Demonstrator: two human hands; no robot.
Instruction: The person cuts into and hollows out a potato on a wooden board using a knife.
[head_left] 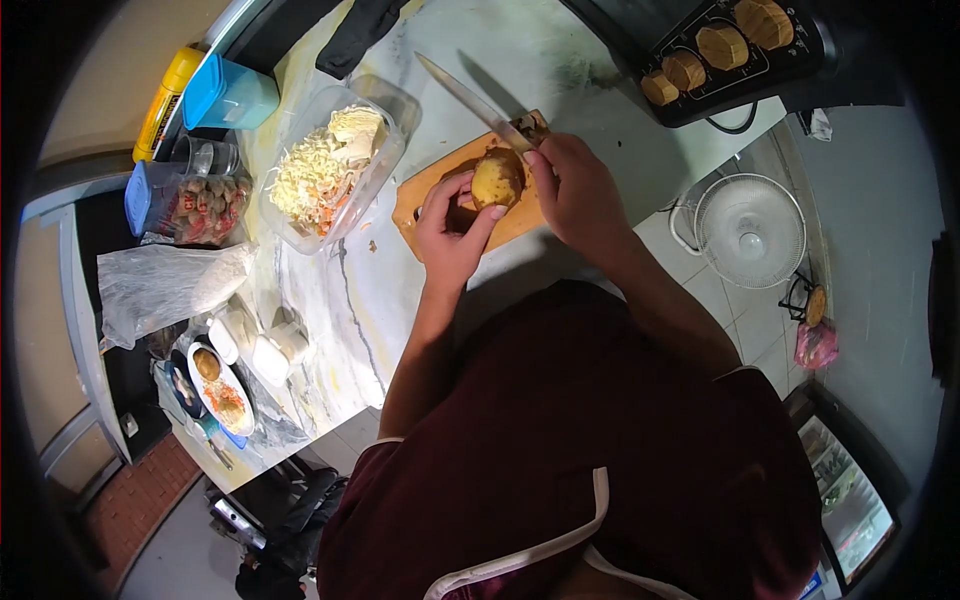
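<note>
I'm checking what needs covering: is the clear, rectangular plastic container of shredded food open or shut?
Open: the clear, rectangular plastic container shows no lid, and pale shreds and orange shreds lie exposed inside.

- One cutting board (pixel 512 226), the clock's centre
- Two hands: one left hand (pixel 447 228), one right hand (pixel 580 190)
- One potato (pixel 497 182) over the board
- One knife (pixel 465 98), toward twelve o'clock
- Four wood-coloured octagonal pieces (pixel 722 46), two o'clock
- One colander (pixel 750 238), three o'clock
- One clear container (pixel 366 194) of shredded food, nine o'clock
- Two blue-lidded containers (pixel 240 98), nine to ten o'clock
- Two white tubs (pixel 271 362), near eight o'clock
- One oval plate (pixel 229 377), also near eight
</note>
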